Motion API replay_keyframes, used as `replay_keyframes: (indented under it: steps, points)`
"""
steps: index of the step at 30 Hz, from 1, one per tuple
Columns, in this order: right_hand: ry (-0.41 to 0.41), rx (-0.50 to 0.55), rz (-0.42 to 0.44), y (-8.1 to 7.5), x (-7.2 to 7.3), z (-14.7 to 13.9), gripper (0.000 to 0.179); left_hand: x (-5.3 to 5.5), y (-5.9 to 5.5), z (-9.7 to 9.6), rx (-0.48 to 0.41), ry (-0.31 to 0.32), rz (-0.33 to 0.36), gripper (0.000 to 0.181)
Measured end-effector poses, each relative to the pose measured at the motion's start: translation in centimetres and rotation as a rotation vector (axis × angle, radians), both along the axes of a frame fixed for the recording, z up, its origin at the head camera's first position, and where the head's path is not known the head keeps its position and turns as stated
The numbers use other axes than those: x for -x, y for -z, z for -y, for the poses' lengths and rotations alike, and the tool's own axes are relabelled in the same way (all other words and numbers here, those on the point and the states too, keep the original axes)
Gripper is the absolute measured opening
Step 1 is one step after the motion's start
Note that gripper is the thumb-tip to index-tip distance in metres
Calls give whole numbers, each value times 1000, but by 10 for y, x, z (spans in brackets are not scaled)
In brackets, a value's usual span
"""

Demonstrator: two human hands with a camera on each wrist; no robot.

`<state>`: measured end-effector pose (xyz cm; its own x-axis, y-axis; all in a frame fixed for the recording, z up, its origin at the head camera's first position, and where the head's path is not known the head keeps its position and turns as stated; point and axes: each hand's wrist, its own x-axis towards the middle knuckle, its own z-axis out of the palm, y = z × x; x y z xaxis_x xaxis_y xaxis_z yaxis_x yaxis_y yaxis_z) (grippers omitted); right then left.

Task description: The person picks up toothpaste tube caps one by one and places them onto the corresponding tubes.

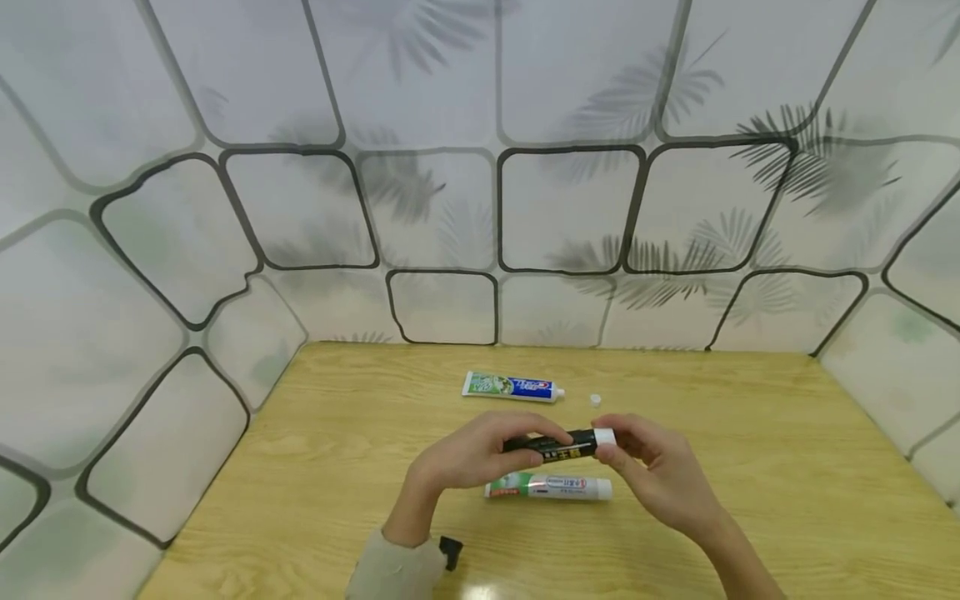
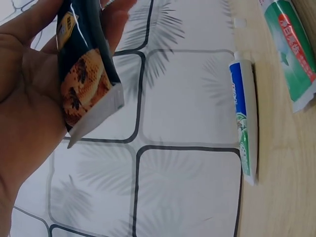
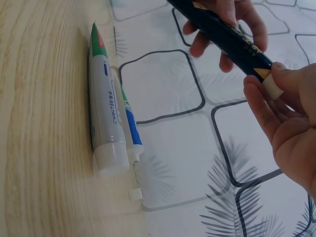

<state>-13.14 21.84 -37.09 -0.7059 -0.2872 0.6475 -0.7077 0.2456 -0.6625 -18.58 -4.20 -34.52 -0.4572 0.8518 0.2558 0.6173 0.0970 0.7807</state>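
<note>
A pale wall covering [image 1: 570,208], patterned with dark outlines and leaf shapes, fills most of what I see. Against it I have the wood-grain table [image 1: 337,425]. I see the person's left hand [image 1: 480,454] clamped round the body of a black tube [image 1: 573,451], thumb on one side and fingers over the other. The right hand [image 1: 667,483] pinches the white cap [image 1: 604,436] at the tube's end between thumb and fingers; I make out the tube held above the table. Near it on the tabletop I have a white and green tube [image 1: 558,487], capped, lying flat. Farther from the person I find a smaller blue and green tube [image 1: 510,387], its nozzle bare. Smallest, I spot a loose cap [image 1: 596,400] just beside that nozzle, not touching it.
</note>
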Motion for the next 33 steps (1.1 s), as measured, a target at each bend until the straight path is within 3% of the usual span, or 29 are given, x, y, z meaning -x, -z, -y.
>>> replay_keyframes:
  steps: [6, 12, 16, 20, 30, 33]
  points:
    - [-37, -5, 20, 0, 0, -2, 36, 2, 3, 2, -15, 67, 91, 33]
    - [-58, -34, 120, -5, -2, -7, 33, 2, 2, -1, -26, 82, 96, 34]
    - [-66, -70, 212, -8, -2, -11, 30, 2, 2, -2, -30, 56, 60, 33]
    - [-47, -98, 252, -9, -1, -12, 25, 0, 1, -3, -19, 21, 37, 33]
    - [98, -116, 173, -1, -1, -1, 16, -3, -2, -4, 5, -58, 88, 35]
    - [113, -93, 188, 0, -2, 4, 17, -2, -2, -3, 1, -70, 85, 35]
